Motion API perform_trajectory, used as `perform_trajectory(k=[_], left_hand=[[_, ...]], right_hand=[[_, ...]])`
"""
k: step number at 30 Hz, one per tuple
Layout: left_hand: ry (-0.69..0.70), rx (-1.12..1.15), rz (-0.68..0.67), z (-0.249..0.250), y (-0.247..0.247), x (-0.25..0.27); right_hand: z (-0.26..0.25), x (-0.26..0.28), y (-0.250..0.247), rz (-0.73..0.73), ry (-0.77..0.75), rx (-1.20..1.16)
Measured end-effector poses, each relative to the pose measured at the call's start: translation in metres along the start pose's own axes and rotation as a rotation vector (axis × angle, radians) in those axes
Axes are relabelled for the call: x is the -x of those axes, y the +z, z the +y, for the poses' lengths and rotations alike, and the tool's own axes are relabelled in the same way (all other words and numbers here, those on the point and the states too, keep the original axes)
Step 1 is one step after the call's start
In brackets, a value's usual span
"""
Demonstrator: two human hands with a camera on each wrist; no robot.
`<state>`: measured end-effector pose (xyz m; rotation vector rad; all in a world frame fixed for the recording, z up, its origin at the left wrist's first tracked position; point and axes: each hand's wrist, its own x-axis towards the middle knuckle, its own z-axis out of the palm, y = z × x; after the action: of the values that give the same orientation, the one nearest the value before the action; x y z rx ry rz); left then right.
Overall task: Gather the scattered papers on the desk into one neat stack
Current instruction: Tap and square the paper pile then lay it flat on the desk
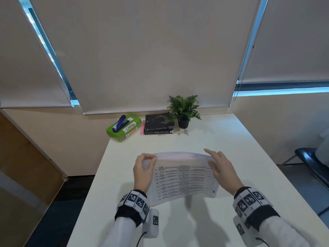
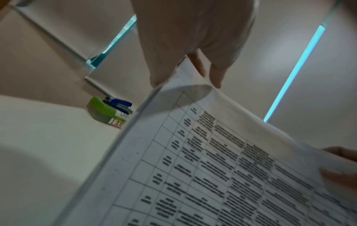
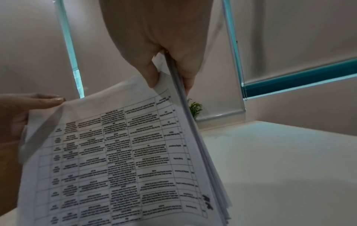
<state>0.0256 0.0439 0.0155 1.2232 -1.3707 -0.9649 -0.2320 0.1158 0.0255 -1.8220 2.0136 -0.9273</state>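
A bundle of white papers [image 1: 183,179] printed with tables is held up on edge above the white desk [image 1: 222,139], its top bowed away from me. My left hand [image 1: 145,165] pinches its upper left corner between thumb and fingers. My right hand [image 1: 216,164] grips the upper right side, thumb on the front sheet, index finger raised. The left wrist view shows the printed sheets [image 2: 222,160] under my left hand [image 2: 185,75]. In the right wrist view the papers [image 3: 119,152] fan apart at their lower right edge below my right hand [image 3: 168,71].
At the desk's far edge stand a green box [image 1: 122,130] labelled LARGE with a blue stapler [image 1: 119,123] on it, stacked dark books [image 1: 158,123] and a small potted fern [image 1: 184,111]. A dark chair [image 1: 313,163] stands to the right.
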Motion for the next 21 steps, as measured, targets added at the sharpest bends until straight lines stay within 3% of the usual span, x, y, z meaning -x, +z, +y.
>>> perform_trajectory(k=[5, 11, 13, 17, 21], left_hand=[[-0.103, 0.061, -0.157, -0.004, -0.009, 0.006], [-0.005, 0.124, 0.088, 0.006, -0.004, 0.006], [-0.043, 0.146, 0.049, 0.000, -0.007, 0.008], [-0.298, 0.190, -0.108, -0.026, -0.009, 0.016], [-0.320, 0.272, -0.087, -0.026, -0.003, 0.021]], right_hand=[[-0.001, 0.002, -0.001, 0.051, 0.053, -0.169], [-0.016, 0.000, -0.010, 0.233, 0.066, -0.319], [-0.012, 0.000, -0.013, 0.219, 0.145, -0.466], [0.009, 0.010, 0.006, 0.035, 0.379, -0.848], [0.011, 0.012, 0.022, 0.061, 0.428, -0.978]])
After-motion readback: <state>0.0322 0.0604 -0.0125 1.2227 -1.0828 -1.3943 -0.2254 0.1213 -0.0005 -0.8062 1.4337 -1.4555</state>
